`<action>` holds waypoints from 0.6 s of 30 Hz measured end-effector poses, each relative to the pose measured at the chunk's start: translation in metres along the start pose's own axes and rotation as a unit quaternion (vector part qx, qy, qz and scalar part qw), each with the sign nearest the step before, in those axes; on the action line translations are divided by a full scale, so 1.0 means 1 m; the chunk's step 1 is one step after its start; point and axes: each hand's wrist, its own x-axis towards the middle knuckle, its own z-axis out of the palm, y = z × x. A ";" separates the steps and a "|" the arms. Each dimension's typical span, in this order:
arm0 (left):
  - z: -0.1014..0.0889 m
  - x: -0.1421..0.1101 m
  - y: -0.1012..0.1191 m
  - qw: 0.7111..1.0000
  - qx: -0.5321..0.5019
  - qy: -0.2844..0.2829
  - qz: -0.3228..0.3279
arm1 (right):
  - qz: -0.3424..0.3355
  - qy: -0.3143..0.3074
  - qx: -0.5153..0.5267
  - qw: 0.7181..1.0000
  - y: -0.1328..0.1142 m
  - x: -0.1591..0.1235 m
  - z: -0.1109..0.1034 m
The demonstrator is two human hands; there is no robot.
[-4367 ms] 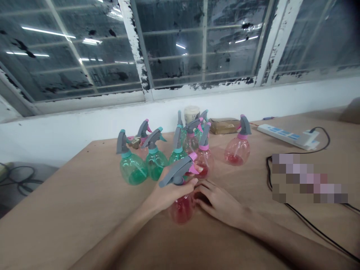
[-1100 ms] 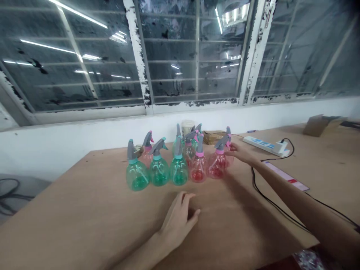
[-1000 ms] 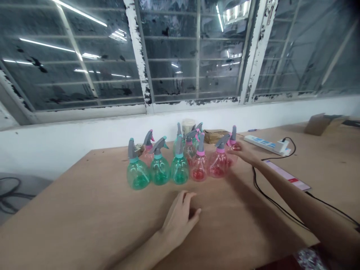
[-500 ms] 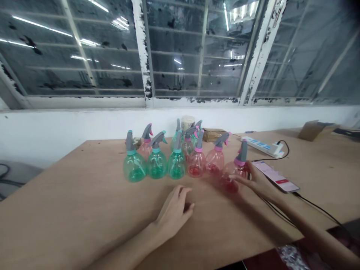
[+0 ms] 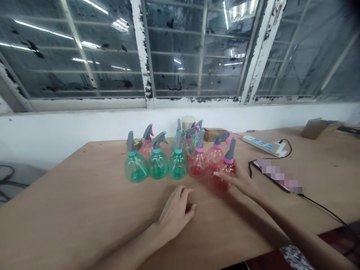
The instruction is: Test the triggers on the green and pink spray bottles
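My right hand (image 5: 238, 181) is wrapped round a pink spray bottle (image 5: 224, 172) with a grey trigger head, which stands on the wooden table (image 5: 84, 210) at the right end of a front row. That row holds three green spray bottles (image 5: 156, 164) on the left and pink spray bottles (image 5: 197, 163) beside them. More bottles stand behind. My left hand (image 5: 174, 212) lies flat on the table in front of the row, fingers loosely apart, holding nothing.
A white cup (image 5: 188, 122) and a brown packet (image 5: 213, 134) sit behind the bottles near the wall. A white power strip (image 5: 264, 145) with a black cable (image 5: 317, 206) lies at the right, a phone (image 5: 277, 178) beside it, a cardboard box (image 5: 317, 128) further right. Windows run along the back.
My right hand has slid the pink bottle leftwards, from near the phone up to the end of the front row. My left hand has stayed flat on the table.
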 end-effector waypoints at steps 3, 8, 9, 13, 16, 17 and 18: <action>0.000 0.000 0.001 1.000 -0.004 0.002 0.004 | 0.019 0.025 -0.024 0.999 0.010 0.013 0.012; 0.000 -0.001 0.001 1.000 -0.005 0.000 0.009 | 0.015 0.072 -0.048 0.996 0.025 0.036 0.021; 0.000 -0.001 0.001 1.000 -0.004 -0.001 0.009 | 0.018 0.074 -0.056 0.996 0.026 0.039 0.022; -0.001 0.000 0.002 1.000 -0.001 0.000 0.021 | 0.045 0.087 -0.103 0.990 0.028 0.044 0.025; -0.001 0.000 0.003 0.999 -0.005 0.011 0.034 | 0.058 0.081 -0.112 0.989 0.027 0.045 0.026; -0.001 0.000 0.003 0.999 -0.006 0.013 0.038 | 0.058 0.077 -0.109 0.989 0.028 0.045 0.026; -0.001 0.000 0.002 0.999 -0.006 0.014 0.040 | 0.055 0.075 -0.100 0.991 0.029 0.046 0.025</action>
